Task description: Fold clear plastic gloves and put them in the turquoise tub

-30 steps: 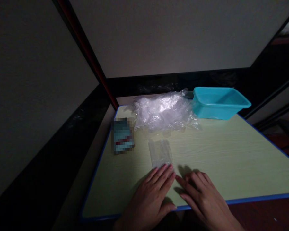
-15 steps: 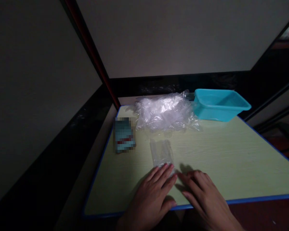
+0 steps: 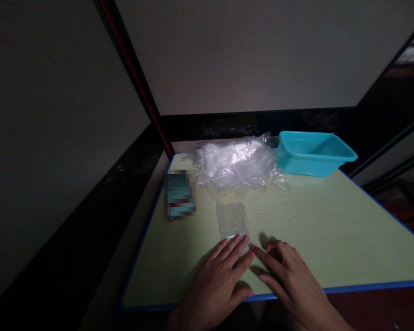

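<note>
A small clear plastic bag (image 3: 232, 219) lies flat on the table near its front edge. My left hand (image 3: 219, 278) rests on the bag's near end with its fingers stretched out, covering that part. Just to the right, my right hand (image 3: 291, 276) has its index finger pointing at the bag's near right corner, the tip close to my left fingers. The thumb of that hand is apart and the other fingers are curled. Whether the right fingertip touches the bag I cannot tell.
A heap of crumpled clear plastic bags (image 3: 238, 163) lies at the back of the table (image 3: 324, 225). Beside it on the right stands a turquoise plastic basin (image 3: 308, 165). A blurred-out greenish item (image 3: 180, 195) lies at the left edge. Panels rise behind and on the left.
My right index finger has stretched slightly left towards the bag's corner. The left hand and the bag stay in place; the view has shifted a little.
</note>
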`<state>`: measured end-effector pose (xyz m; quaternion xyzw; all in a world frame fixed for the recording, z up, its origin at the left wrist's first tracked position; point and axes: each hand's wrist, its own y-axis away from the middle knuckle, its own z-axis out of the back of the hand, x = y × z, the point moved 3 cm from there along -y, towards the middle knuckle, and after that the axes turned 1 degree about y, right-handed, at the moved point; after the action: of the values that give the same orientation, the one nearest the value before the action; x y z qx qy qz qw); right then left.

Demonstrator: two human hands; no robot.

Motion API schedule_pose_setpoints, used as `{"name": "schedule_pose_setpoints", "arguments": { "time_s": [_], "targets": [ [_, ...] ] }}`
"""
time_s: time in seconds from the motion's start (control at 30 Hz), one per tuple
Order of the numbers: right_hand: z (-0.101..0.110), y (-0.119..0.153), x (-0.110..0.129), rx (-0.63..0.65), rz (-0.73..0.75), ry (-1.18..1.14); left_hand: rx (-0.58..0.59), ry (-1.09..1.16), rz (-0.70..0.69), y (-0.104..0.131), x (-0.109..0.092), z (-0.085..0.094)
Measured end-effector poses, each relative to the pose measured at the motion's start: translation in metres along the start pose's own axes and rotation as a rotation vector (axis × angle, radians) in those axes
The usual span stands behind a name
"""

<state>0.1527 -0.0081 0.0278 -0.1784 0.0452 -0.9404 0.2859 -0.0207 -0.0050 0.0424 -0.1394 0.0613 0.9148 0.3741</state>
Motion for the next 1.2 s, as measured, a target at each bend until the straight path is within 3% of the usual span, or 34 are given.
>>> {"name": "schedule_pose_setpoints", "arguments": {
  "time_s": [0.63,1.2],
  "targets": [
    [0.001,-0.001,-0.003,-0.028,0.000,-0.002,-0.023,0.036,-0.011,0.005,0.004,0.003],
    [0.002,-0.001,-0.001,-0.030,-0.022,-0.006,-0.103,0.135,0.044,0.031,0.036,0.007]
  ]
}}
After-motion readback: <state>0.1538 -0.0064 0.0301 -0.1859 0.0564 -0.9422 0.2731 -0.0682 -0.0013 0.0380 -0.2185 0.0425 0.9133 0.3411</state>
